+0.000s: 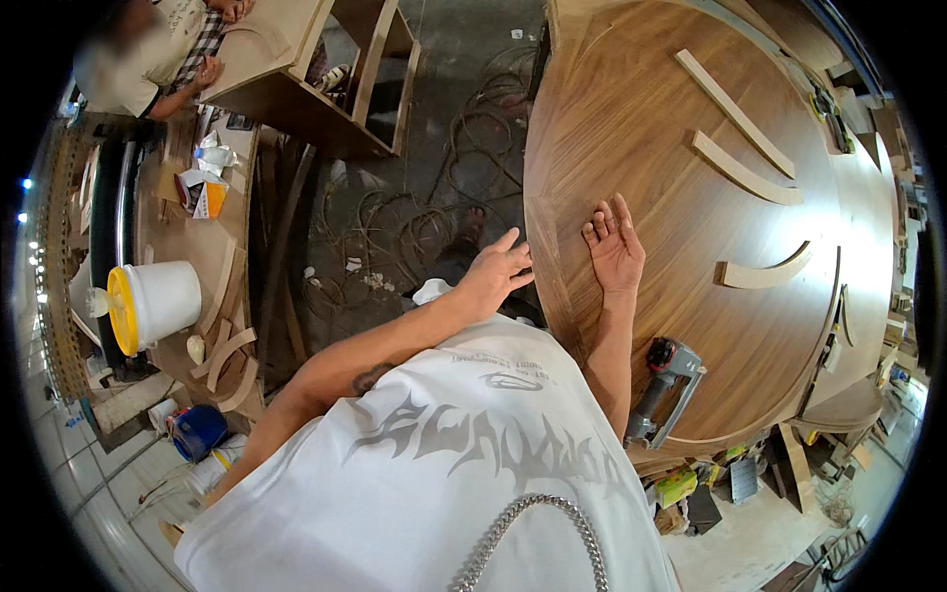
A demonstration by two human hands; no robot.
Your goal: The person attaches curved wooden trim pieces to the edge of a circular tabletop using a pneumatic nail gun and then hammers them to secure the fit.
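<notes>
Gripping nothing with either bare hand, just holding the two apart from each other, loose and empty! Showing the right hand [619, 259] spread over the broad brown wood-grain panel [681, 237], seemingly turning the palm up and pointing the fingers ahead; not managing to tell resting from hovering. Showing the left hand [493, 276] just beside the panel's left edge, half-curling the fingers and aiming them rightward at the wood, again not telling contact from a slim gap. So, finding the panel directly below the right hand and immediately right of the left one, and counting the right as nearer! Reading its long axis now: running from well ahead of the right hand back past the right forearm [609, 345], rounding off along the rim. Spotting, to the right of that hand, a short curved strip [767, 275], stretching lengthwise away to the right; ahead and right, catching a second curved strip [742, 177], slanting from far left to near right; beyond that, a longer strip [732, 111], following much the same slant. Noticing also a nail gun [657, 391] behind the right hand, lying just right of the forearm, pointing its bulky head ahead and trailing its handle backward.
</notes>
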